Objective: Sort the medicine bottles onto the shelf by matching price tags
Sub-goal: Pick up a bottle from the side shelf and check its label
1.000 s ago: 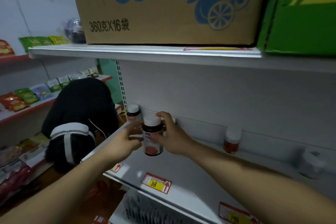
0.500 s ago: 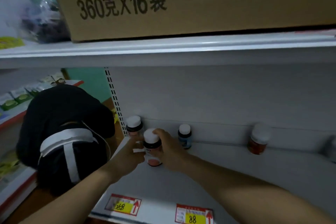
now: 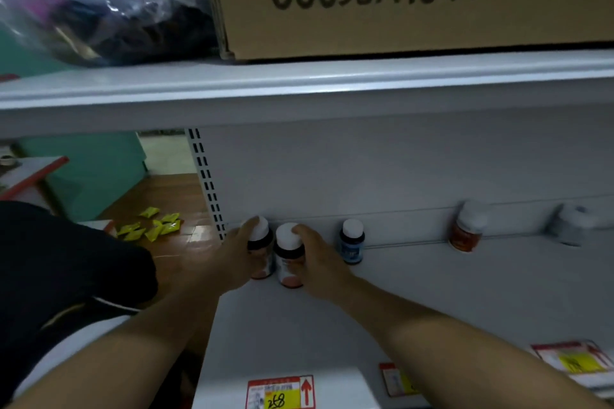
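Two white-capped brown bottles [image 3: 288, 256] (orange-based), a hand [image 3: 315, 259] on each

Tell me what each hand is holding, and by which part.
Left hand: leftmost white-capped dark bottle, by cap and side. Right hand: neighbouring white-capped bottle, by cap and side. Both stand on the shelf.

You are standing in a shop: a white metal shelf [image 3: 432, 292] carries red-and-yellow price tags [image 3: 280, 392] along its front edge, and a printed cardboard stock carton [image 3: 398, 0] sits on the level above.
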`<state>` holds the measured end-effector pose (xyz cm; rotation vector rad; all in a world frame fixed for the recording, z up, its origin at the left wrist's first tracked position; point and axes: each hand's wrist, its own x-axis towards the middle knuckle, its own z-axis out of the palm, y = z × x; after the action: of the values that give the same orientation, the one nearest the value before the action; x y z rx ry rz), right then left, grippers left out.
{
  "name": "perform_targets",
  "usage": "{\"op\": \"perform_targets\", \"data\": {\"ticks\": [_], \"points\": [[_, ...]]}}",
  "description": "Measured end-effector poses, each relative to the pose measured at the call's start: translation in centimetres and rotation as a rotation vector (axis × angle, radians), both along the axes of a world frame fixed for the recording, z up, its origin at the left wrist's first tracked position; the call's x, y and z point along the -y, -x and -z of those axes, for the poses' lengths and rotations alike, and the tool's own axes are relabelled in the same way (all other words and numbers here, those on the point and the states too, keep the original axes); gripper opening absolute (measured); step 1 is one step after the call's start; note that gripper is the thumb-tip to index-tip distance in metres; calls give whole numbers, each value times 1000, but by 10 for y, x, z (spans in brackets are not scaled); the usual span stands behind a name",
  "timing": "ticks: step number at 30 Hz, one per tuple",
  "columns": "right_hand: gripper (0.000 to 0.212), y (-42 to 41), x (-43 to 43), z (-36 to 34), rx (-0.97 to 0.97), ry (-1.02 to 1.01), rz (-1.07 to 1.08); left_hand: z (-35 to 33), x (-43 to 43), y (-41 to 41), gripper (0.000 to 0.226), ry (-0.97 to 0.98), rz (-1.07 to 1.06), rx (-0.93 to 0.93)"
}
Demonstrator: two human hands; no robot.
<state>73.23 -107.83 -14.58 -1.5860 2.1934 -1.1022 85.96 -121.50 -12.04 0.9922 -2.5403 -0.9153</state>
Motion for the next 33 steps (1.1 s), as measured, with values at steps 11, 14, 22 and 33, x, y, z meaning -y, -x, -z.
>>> {"op": "perform_targets", "data": {"ticks": [11,14,22,33], "points": [[60,12,27,3,-56,15,11,-3,7,-4,89,109,-61,14],[70,13,19,-9,-74,-10,15,-21,9,-5,97,135,-33,23],[71,43,-57,-84,-227,-163,163,-78,-29,46,78,229,317,51],[76,102,-293,-139,-361,-534,562,-107,-236,164,84,204,707,6]]}}
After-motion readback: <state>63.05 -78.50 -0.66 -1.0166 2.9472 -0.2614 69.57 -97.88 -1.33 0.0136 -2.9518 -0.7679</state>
